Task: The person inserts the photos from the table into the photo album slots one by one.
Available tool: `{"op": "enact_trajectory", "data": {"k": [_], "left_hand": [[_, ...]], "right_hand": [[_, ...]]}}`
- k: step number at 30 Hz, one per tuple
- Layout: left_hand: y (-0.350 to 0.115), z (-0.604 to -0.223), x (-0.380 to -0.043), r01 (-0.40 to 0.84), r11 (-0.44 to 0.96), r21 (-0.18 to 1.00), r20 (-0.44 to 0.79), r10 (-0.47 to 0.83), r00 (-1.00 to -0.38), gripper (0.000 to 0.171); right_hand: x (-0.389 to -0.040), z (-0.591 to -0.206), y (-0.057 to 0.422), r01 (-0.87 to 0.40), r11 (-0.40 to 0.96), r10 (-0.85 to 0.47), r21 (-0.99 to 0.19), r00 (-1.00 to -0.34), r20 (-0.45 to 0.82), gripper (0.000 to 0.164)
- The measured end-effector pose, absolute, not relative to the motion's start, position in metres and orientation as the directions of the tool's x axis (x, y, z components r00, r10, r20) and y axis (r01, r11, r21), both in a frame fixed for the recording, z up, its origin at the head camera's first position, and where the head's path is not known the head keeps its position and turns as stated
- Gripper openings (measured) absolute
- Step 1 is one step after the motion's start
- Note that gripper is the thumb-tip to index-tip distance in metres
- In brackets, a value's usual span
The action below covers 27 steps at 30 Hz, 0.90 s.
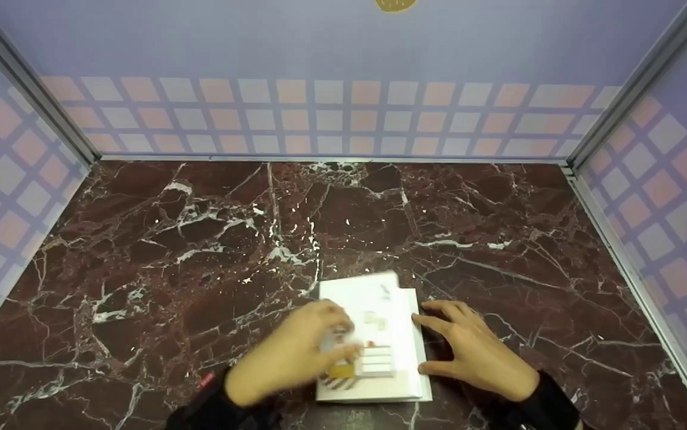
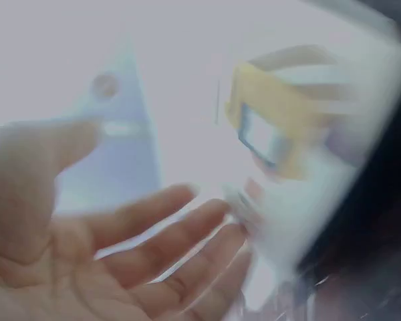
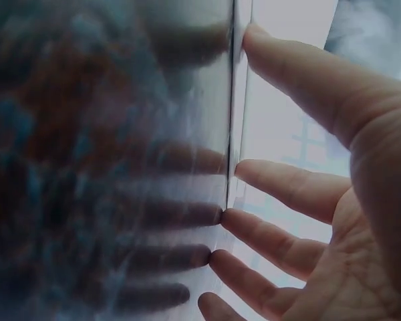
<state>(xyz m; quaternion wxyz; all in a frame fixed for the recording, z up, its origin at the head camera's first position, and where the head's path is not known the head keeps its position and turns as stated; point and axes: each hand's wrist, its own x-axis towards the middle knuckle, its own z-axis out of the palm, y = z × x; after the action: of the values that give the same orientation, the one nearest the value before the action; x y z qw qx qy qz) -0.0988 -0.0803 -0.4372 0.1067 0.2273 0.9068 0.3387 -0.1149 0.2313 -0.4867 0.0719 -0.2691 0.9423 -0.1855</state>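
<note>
A white booklet [image 1: 409,358] with small printed pictures lies at the front middle of the table. Its upper leaf [image 1: 355,292] sits offset from the white layer below, which shows along the right side. Blurred, my left hand [image 1: 295,343] is over the left part of the leaf, fingers loosely bent. In the left wrist view that hand [image 2: 140,261] has its fingers spread beside the page's yellow picture [image 2: 274,127]. My right hand [image 1: 480,352] touches the booklet's right edge with extended fingertips. The right wrist view shows its thumb and fingers [image 3: 287,190] against that edge.
Dark red marbled table [image 1: 200,286] with white veins surrounds the booklet. A back wall [image 1: 343,65] and side walls with pink and white checks enclose it, joined by grey metal strips [image 1: 629,83]. A small red patch [image 1: 207,380] shows near the left sleeve.
</note>
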Motion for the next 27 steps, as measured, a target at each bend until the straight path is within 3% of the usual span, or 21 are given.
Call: {"op": "enact_trajectory", "data": {"k": [3, 7, 17, 22, 27], "left_hand": [[-0.068, -0.448, -0.087, 0.524, 0.732, 0.435, 0.035, 0.568, -0.823, 0.046], [-0.062, -0.454, -0.080, 0.584, 0.741, 0.332, 0.110, 0.585, -0.804, 0.052], [-0.062, -0.454, -0.082, 0.582, 0.719, 0.380, 0.188, 0.556, -0.809, 0.036], [-0.069, -0.450, -0.086, 0.489, 0.772, 0.407, 0.222, 0.436, -0.872, 0.035], [-0.078, -0.448, -0.093, 0.336, 0.850, 0.405, 0.122, 0.314, -0.942, 0.030]], "right_hand": [[-0.116, -0.485, 0.233, -0.469, 0.788, -0.528, -0.398, -0.848, -0.045, 0.079], [-0.117, -0.484, 0.234, -0.468, 0.789, -0.525, -0.398, -0.850, -0.043, 0.078], [-0.117, -0.483, 0.236, -0.456, 0.790, -0.523, -0.409, -0.850, -0.063, 0.080], [-0.116, -0.482, 0.236, -0.451, 0.784, -0.530, -0.427, -0.844, -0.081, 0.078], [-0.117, -0.484, 0.235, -0.438, 0.786, -0.521, -0.437, -0.849, -0.086, 0.076]]}}
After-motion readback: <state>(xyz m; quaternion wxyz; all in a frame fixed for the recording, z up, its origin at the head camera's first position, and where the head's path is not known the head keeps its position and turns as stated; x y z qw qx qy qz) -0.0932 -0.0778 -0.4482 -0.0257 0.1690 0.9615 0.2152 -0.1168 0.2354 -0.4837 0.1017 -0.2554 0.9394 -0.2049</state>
